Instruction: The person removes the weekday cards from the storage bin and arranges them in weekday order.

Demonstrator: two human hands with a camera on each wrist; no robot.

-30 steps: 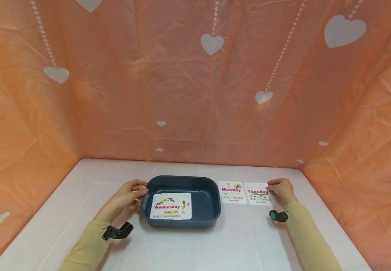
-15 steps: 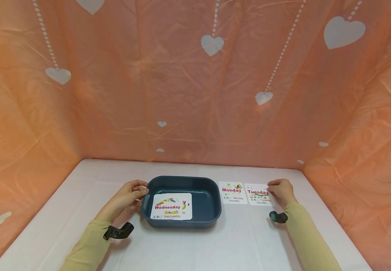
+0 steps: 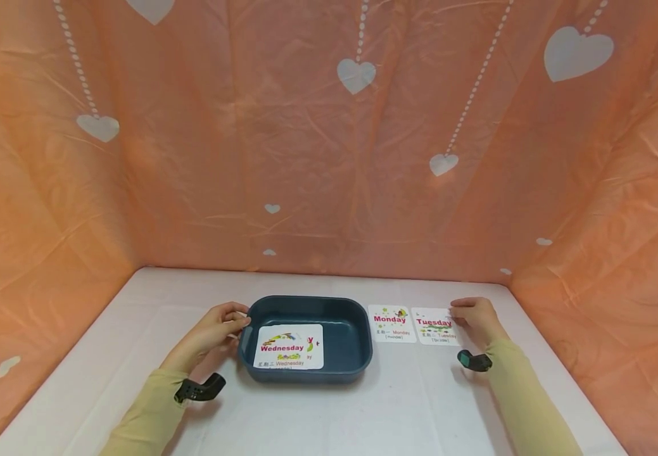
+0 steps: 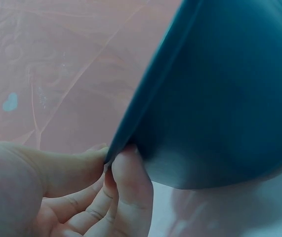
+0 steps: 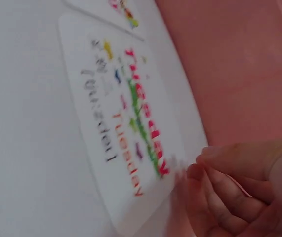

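Observation:
My left hand [image 3: 212, 329] pinches the left rim of a dark blue rectangular tray [image 3: 329, 377]. In the left wrist view, thumb and fingers meet across the edge of the tray wall [image 4: 220, 108]. Inside the tray, a white card marked Wednesday [image 3: 285, 356] overlaps at least one other card, mostly hidden. To the right, a Tuesday card [image 3: 434, 329] lies on the table. My right hand [image 3: 477, 316] is at its right end, fingers loosely bent. The right wrist view shows the fingertips [image 5: 205, 157] just above the edge of the Tuesday card [image 5: 126, 133], nothing gripped between them.
A Monday card [image 3: 392, 324] lies between the tray and the Tuesday card. The white-covered table [image 3: 385, 411] is walled at the back and sides by an orange-pink curtain [image 3: 306, 158] with white hearts. Each forearm wears a black wrist device [image 3: 199, 389].
My right hand has shifted slightly right and up from the Tuesday card, its wrist moving rightward. The left hand, the tray and the cards show no visible movement.

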